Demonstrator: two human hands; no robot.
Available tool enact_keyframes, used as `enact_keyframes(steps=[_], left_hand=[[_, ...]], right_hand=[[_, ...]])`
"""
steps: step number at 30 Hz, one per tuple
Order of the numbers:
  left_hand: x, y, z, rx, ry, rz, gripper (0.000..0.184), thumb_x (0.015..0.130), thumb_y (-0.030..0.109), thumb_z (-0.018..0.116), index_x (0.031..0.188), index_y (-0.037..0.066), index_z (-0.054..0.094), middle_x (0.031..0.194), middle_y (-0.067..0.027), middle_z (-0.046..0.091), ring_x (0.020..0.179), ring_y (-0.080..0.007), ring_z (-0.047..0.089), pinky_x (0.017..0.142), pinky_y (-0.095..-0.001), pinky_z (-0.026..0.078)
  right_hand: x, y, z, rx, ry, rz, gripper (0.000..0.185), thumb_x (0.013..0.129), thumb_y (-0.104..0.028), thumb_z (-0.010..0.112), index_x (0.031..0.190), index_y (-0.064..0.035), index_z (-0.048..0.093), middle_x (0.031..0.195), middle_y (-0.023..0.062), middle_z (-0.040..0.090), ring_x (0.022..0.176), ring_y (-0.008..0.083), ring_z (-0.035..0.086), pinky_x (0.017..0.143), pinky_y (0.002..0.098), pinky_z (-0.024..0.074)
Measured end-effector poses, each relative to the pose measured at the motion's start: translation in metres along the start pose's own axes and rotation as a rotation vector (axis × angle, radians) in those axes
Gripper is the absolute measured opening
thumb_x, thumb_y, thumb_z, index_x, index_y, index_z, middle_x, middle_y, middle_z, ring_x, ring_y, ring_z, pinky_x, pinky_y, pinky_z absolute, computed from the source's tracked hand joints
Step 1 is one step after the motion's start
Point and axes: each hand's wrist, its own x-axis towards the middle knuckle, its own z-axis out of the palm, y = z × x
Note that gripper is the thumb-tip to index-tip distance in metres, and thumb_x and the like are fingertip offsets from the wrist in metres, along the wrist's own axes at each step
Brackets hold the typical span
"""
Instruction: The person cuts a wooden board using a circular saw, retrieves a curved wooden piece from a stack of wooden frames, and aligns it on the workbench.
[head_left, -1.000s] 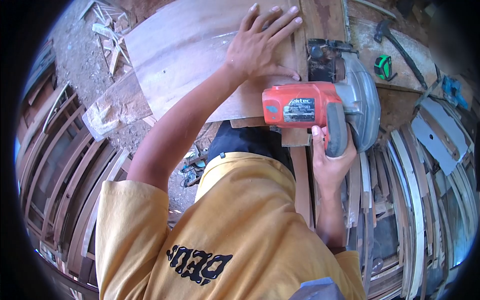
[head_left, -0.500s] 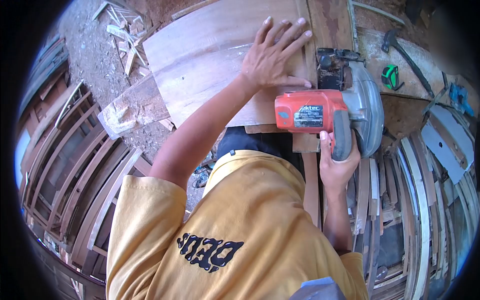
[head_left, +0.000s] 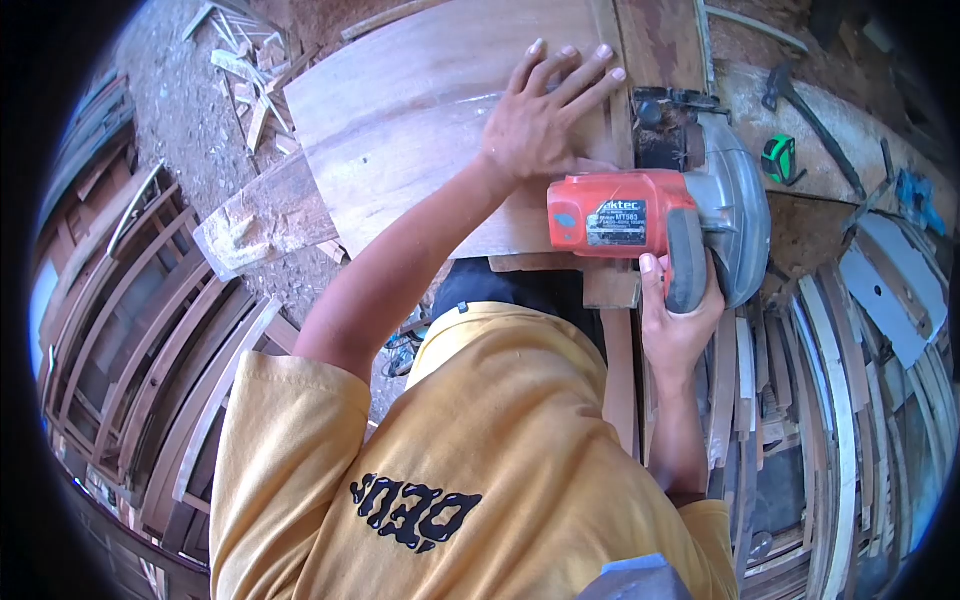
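Note:
My left hand point(head_left: 545, 125) lies flat with its fingers spread on a wide wooden board point(head_left: 400, 120). Its thumb is partly hidden by the body of a red circular saw point(head_left: 610, 215). Around the saw's dark rear handle, my right hand point(head_left: 680, 320) is closed. The saw's grey blade guard point(head_left: 735, 220) faces right, and its base is at the board's right side, by a narrow wooden strip point(head_left: 615, 90). I cannot see the blade's edge or the finger on the trigger.
To the right, a hammer point(head_left: 815, 125) and a green tape measure point(head_left: 780, 158) lie on a plank. Offcuts point(head_left: 255, 90) are scattered on the ground at upper left. Stacked wooden frames point(head_left: 160, 350) stand left, and long wood strips point(head_left: 840, 400) stand right.
The saw and my right hand have moved slightly forward, away from my body. My left hand stays flat on the board in nearly the same place.

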Motion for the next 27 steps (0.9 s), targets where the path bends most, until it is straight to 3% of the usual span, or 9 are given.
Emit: enact_keyframes(steps=[6,11,15,17,27], left_hand=[[0.000,0.001,-0.003,0.095,-0.090,0.009,0.109,0.070,0.078,0.064,0.161,0.028,0.030,0.167,0.0003,0.031,0.147,-0.0265,0.035,0.129,-0.0492,0.010],[0.000,-0.002,0.002,0.307,-0.112,0.039,0.096,0.082,0.067,0.060,0.163,0.027,0.025,0.168,-0.0010,0.027,0.151,-0.0279,0.029,0.129,-0.0502,0.008],[0.002,0.000,-0.001,0.316,-0.147,0.036,0.094,0.084,0.067,0.058,0.163,0.027,0.025,0.169,-0.0017,0.025,0.155,-0.0284,0.022,0.129,-0.0505,0.007],[0.002,-0.001,-0.004,0.126,-0.188,0.002,0.095,0.084,0.068,0.058,0.163,0.027,0.024,0.169,-0.0022,0.024,0.157,-0.0287,0.017,0.130,-0.0503,0.005],[0.004,-0.001,-0.005,0.091,-0.206,0.011,0.089,0.089,0.064,0.054,0.163,0.024,0.025,0.169,-0.0031,0.023,0.157,-0.0295,0.016,0.129,-0.0529,0.004]], right_hand=[[0.010,-0.009,0.003,-0.016,0.018,-0.007,0.018,0.090,-0.009,0.077,0.093,0.0011,0.062,0.076,0.0082,0.068,0.068,0.0145,0.067,0.066,0.0295,0.0517],[0.019,-0.012,0.005,-0.025,-0.002,-0.011,0.018,0.090,-0.009,0.077,0.093,0.0009,0.062,0.076,0.0082,0.068,0.068,0.0142,0.067,0.065,0.0295,0.0518],[0.025,-0.016,0.005,-0.029,-0.009,0.008,0.018,0.090,-0.009,0.077,0.093,0.0008,0.062,0.076,0.0079,0.068,0.067,0.0135,0.066,0.064,0.0295,0.0511],[0.029,-0.019,0.008,-0.027,-0.002,0.003,0.018,0.090,-0.008,0.077,0.093,0.0007,0.062,0.076,0.0078,0.068,0.067,0.0132,0.065,0.064,0.0294,0.0507],[0.046,-0.025,0.010,-0.016,-0.014,-0.012,0.018,0.090,-0.008,0.077,0.094,0.0011,0.062,0.077,0.0080,0.067,0.069,0.0138,0.065,0.066,0.0296,0.0504]])
